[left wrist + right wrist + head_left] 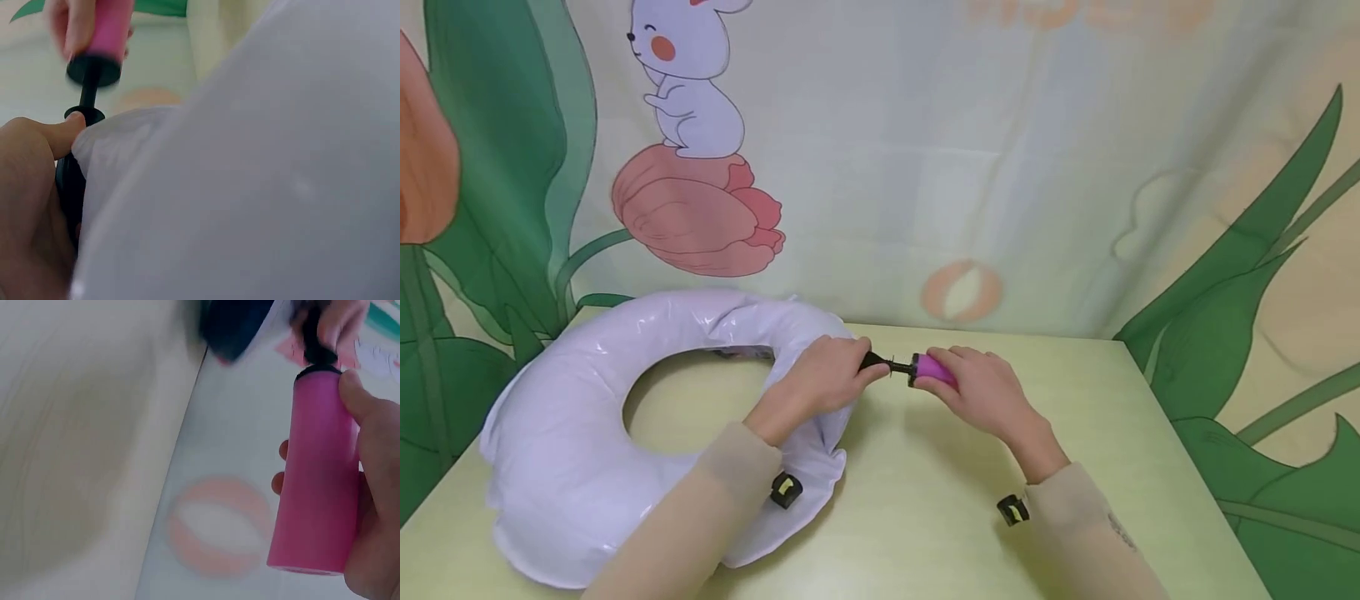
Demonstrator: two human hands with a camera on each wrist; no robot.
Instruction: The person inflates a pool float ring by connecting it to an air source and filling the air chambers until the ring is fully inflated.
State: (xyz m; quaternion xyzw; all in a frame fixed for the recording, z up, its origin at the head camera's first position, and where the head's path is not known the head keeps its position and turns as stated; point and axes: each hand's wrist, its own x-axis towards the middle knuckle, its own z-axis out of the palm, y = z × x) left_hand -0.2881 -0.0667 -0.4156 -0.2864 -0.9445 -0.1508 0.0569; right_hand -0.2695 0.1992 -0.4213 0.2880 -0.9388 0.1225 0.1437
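A pink and black hand pump (319, 472) is held between both hands. Its pink barrel lies in the grip of my right hand (988, 392), thumb along one side and fingers round the other. My left hand (820, 375) grips the pump's black end, with a short black shaft showing between the hands. Beside and under the left hand is a white inflatable swim ring (568, 417), rounded on the left and wrinkled on the right. It fills much of the left wrist view, where its edge hides part of the black end. Whether pump and ring are joined cannot be told.
The ring takes up the left part of the pale yellow table (925, 517). Behind the table hangs a printed curtain (880, 167) with a rabbit, tulips and green leaves. Small black devices (787, 490) sit by both sleeve cuffs.
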